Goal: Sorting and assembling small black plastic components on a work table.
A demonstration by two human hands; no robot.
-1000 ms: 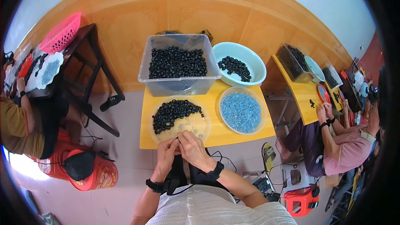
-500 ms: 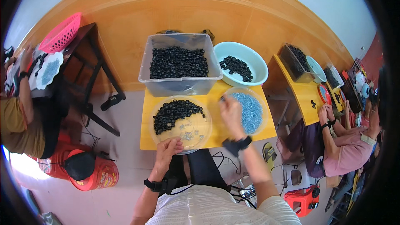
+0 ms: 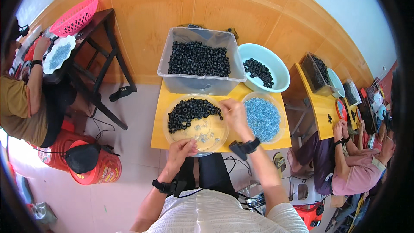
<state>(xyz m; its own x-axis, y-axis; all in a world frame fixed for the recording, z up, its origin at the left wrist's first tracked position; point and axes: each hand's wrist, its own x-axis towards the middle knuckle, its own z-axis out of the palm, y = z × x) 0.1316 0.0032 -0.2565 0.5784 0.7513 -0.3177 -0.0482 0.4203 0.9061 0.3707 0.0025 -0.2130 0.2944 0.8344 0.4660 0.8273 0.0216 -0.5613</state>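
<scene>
My left hand (image 3: 183, 149) is curled shut at the near rim of a clear round dish (image 3: 166, 127); what is inside the fingers is hidden. The dish holds black rings (image 3: 189, 110) at its far side and a few small pale blue pieces (image 3: 206, 136) at its near side. My right hand (image 3: 235, 113) reaches over the dish's right rim, fingertips at the edge of the black rings. Just right of it stands a second dish full of small blue pieces (image 3: 262, 118). Both dishes rest on a small yellow table (image 3: 166, 99).
Behind the dishes stand a clear bin of black rings (image 3: 198, 58) and a light blue basin (image 3: 276, 75) with more rings. A person sits at a dark table (image 3: 99, 21) on the left, beside a red bucket (image 3: 99, 170). Another person (image 3: 349, 172) works at the right.
My right hand left my left hand, reached to the dish of blue pieces, then came back left to the dish of rings. My left hand stayed at the near rim.
</scene>
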